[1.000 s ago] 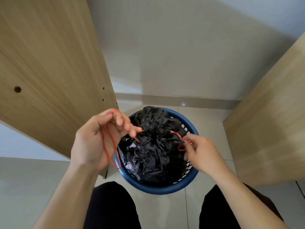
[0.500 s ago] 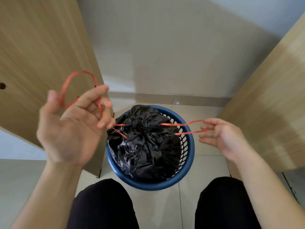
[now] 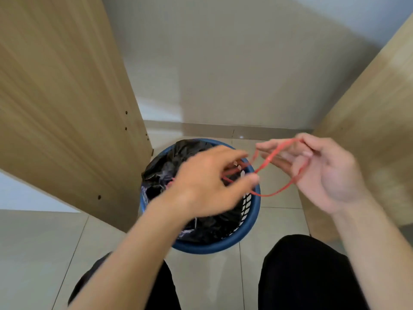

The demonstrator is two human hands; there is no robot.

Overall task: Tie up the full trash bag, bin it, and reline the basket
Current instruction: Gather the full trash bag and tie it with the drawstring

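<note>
Looking straight down over a blue mesh wastebasket [image 3: 225, 248] on the tiled floor [image 3: 38, 247], and both hands are up above it working the red drawstring [image 3: 277, 193]. Left hand [image 3: 207, 186] reaches across the basket, back of the hand to the camera, thumb and fingers curled and pinching a red strand near the basket's right rim, though motion blur softens the fingertips. Right hand [image 3: 328, 173] sits off to the right, palm toward the camera, fingers bent with a red loop hooked around them; the loop sags down and sweeps back toward the left hand. The two hands are near each other but not touching, joined only by that string.

Black trash bag [image 3: 165, 168] sits inside the basket, crumpled and gathered, filling it to the rim, its top partly hidden behind the left wrist. Whether the strands are actually knotted, can't tell.

Light wooden panel [image 3: 62, 108] stands on the left, just beside the basket, and another wooden panel [image 3: 368, 121] on the right. Pale wall [image 3: 223, 63] runs behind. Black trouser knees [image 3: 308, 274] frame the bottom of the view.
</note>
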